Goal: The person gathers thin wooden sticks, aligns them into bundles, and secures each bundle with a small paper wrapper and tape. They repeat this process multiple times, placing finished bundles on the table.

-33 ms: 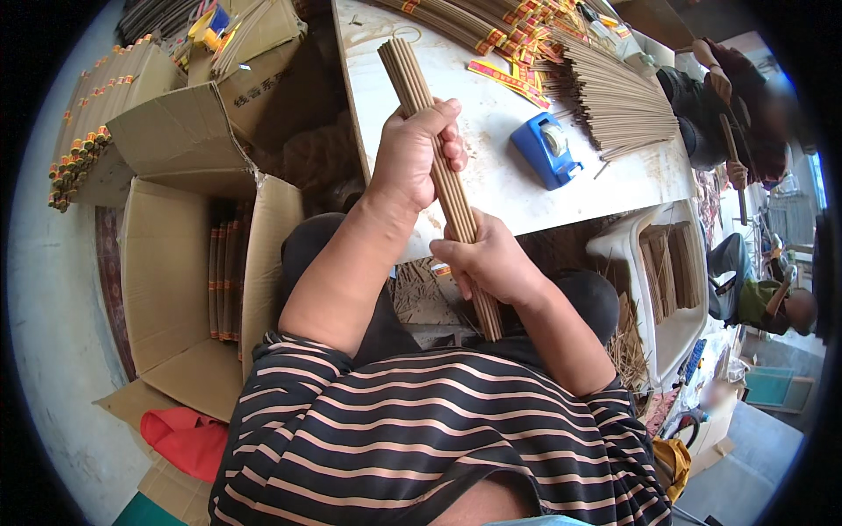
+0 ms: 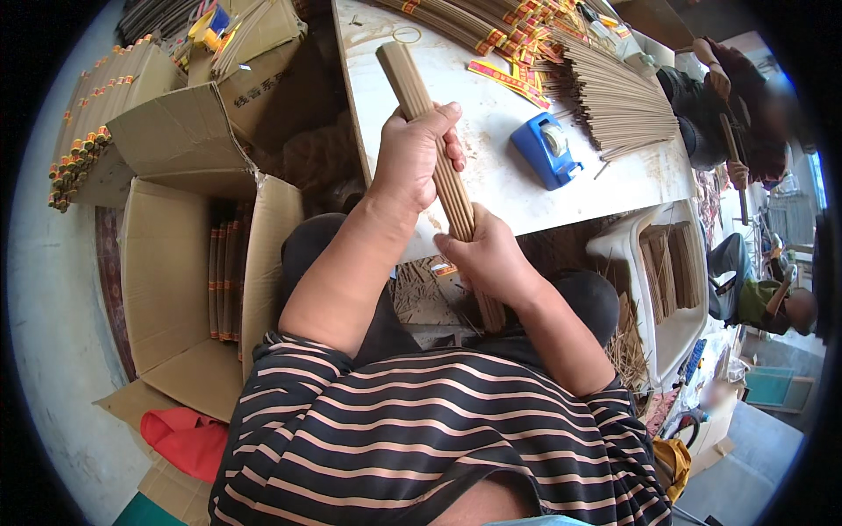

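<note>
A bundle of brown incense sticks [image 2: 454,197] slants across in front of me, its upper end over the white table [image 2: 482,188] and its lower end near my lap. My left hand [image 2: 412,156] is closed round the upper half, fingers wrapped about the sticks. Lower down, my right hand [image 2: 491,259] grips the same bundle, thumb laid across the near side; some of its fingers are hidden behind the sticks. To the right on the table stands a blue tape dispenser [image 2: 545,153], touched by neither hand.
Loose incense sticks [image 2: 618,101] lie fanned beyond the dispenser, beside red-and-yellow labels [image 2: 511,81] and banded bundles [image 2: 456,26]. An open cardboard box [image 2: 167,263] with bundles inside stands at my left. A white tub [image 2: 614,250] holds more sticks at right. People work farther right.
The bundle has turned slightly in my hands, its lower end moving a little to the right. My right hand's grip has shifted slightly; my left hand is nearly still.
</note>
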{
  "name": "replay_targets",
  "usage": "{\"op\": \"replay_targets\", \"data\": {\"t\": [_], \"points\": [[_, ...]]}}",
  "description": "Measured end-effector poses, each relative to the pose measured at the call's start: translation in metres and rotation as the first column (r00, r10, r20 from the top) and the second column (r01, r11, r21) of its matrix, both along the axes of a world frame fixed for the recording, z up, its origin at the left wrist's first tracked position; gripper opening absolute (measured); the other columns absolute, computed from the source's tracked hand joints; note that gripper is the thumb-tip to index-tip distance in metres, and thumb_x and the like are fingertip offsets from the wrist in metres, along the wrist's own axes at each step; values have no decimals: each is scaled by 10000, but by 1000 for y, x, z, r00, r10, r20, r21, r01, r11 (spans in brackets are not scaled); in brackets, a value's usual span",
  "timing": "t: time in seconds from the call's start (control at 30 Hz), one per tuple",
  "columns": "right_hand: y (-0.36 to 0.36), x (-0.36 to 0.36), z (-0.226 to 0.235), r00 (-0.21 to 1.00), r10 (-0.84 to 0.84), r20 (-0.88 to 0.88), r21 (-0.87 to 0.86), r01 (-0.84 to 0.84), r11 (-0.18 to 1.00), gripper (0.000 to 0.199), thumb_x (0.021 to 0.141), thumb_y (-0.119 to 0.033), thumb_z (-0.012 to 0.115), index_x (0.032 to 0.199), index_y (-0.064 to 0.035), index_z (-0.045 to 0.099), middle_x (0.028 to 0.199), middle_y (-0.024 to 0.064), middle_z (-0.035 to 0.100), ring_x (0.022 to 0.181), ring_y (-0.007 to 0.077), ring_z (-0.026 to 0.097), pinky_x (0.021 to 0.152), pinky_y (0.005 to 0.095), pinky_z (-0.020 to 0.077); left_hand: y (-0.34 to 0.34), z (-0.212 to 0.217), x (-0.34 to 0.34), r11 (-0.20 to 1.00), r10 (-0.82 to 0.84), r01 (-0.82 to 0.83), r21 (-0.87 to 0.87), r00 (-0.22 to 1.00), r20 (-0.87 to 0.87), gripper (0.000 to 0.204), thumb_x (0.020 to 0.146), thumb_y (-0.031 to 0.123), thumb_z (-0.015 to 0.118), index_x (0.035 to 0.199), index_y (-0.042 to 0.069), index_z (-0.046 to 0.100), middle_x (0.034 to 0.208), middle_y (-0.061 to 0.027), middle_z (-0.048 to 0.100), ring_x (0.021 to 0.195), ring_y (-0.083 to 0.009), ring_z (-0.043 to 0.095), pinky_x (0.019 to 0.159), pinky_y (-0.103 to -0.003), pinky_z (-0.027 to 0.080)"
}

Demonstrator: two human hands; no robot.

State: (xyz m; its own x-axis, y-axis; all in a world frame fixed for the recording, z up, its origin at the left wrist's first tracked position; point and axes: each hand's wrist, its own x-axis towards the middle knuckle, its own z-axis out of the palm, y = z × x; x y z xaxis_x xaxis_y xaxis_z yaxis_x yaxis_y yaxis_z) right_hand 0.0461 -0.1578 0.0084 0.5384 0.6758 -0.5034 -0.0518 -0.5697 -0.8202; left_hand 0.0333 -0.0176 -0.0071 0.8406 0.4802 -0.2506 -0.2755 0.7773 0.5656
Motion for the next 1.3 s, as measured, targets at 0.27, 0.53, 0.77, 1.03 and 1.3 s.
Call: {"op": "replay_targets", "data": {"t": [0.27, 0.53, 0.77, 1.03, 1.3], "points": [[-9, 8, 4, 852, 103, -513, 232, 22, 972, 193, 812, -114, 610, 828, -28, 438, 567, 9, 471, 396, 92, 463, 371, 232, 398, 6, 2, -2, 989, -50, 71, -132, 987, 154, 151, 810, 98, 640, 765, 98, 496, 548, -5, 458, 431, -94, 437, 415, -252, 372], [-4, 5, 2, 922, 66, -383, 181, 5, 983, 216, 785, -86, 640, 843, -34, 438, 583, 14, 485, 394, 96, 460, 361, 231, 384, 5, 2, -4, 995, -49, 61, -77, 987, 151, 178, 829, 129, 629, 729, 108, 483, 552, 18, 445, 443, -86, 430, 415, -244, 366], [2, -1, -13, 990, 17, 141, 54, -25, 998, 187, 802, -83, 624, 833, -29, 447, 569, 37, 493, 371, 111, 451, 342, 239, 376, -3, 3, -1, 997, 46, -43, 65, 998, -36, 156, 820, 117, 628, 767, 100, 483, 555, 9, 456, 436, -97, 445, 410, -244, 373], [1, 4, -9, 982, 53, 181, -24, -50, 998, 222, 793, -150, 635, 835, -36, 448, 573, 24, 474, 406, 95, 456, 369, 234, 383, -4, 4, 1, 994, 100, -99, 51, 995, -22, 160, 798, 62, 631, 781, 108, 479, 569, -9, 474, 435, -102, 446, 410, -251, 377], [-7, 9, 7, 861, 119, -495, 217, -10, 976, 186, 778, -124, 632, 781, -37, 468, 559, 23, 498, 410, 96, 464, 373, 231, 379, 6, 4, -5, 981, -87, 129, -144, 959, 270, 152, 796, 38, 624, 788, 105, 488, 562, 3, 446, 431, -99, 432, 402, -239, 362]]}}
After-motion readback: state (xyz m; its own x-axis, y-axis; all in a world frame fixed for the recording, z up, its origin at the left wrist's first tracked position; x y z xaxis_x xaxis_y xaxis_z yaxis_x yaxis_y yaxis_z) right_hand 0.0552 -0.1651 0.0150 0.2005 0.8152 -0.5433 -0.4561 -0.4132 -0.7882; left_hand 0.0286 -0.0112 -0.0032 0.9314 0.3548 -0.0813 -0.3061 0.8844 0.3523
